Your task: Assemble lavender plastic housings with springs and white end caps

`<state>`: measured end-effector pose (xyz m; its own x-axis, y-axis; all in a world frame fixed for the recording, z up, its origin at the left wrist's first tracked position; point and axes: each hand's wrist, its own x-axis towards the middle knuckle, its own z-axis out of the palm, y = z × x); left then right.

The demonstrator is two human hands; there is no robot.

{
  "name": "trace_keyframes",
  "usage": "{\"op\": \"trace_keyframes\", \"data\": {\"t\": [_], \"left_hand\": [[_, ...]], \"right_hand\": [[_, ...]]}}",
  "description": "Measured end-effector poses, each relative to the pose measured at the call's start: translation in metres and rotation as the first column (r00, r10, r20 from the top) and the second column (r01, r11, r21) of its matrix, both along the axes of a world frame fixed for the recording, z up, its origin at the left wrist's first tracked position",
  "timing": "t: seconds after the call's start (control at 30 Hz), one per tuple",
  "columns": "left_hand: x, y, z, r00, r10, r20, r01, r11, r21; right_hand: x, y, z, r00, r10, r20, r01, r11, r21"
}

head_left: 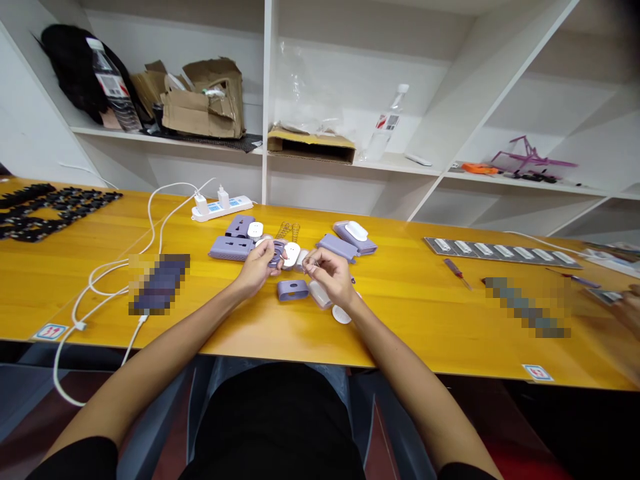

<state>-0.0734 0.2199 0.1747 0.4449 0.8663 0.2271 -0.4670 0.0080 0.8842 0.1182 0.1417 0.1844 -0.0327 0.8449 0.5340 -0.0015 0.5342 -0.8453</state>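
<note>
Your left hand [259,268] curls round a purple part [277,253], beyond the purple sleeve [293,290]; your right hand [332,275] pinches a small item [311,262], unidentifiable here. A slack pinch could drop it onto the white cover [319,295] beside that sleeve.

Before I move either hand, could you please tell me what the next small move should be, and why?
Perhaps bring the right hand slightly toward the purple part in the left hand: the hands are close together, and the right seems to pinch something small, though it is too unclear to identify.
</note>
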Motion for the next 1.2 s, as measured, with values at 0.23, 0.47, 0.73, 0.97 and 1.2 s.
{"op": "trace_keyframes", "data": {"t": [0.23, 0.47, 0.73, 0.97, 1.2], "left_hand": [[-0.001, -0.002, -0.002, 0.990, -0.134, 0.043, 0.136, 0.989, -0.056], [-0.003, -0.008, 0.000, 0.986, -0.164, -0.005, 0.164, 0.986, 0.042], [-0.003, -0.008, -0.003, 0.979, -0.192, -0.073, 0.197, 0.978, 0.074], [-0.003, -0.011, -0.005, 0.960, -0.236, -0.154, 0.248, 0.967, 0.065], [-0.005, -0.012, -0.005, 0.939, -0.289, -0.188, 0.301, 0.953, 0.042]], "right_hand": [[-0.003, -0.001, -0.004, 0.882, -0.275, 0.383, 0.155, 0.936, 0.317], [-0.006, 0.007, -0.013, 0.734, -0.462, 0.499, 0.177, 0.838, 0.515], [-0.006, 0.006, -0.015, 0.646, -0.537, 0.543, 0.213, 0.809, 0.548], [-0.010, 0.004, -0.014, 0.568, -0.602, 0.562, 0.252, 0.777, 0.577], [-0.010, 0.003, -0.012, 0.553, -0.608, 0.570, 0.288, 0.781, 0.554]]}}
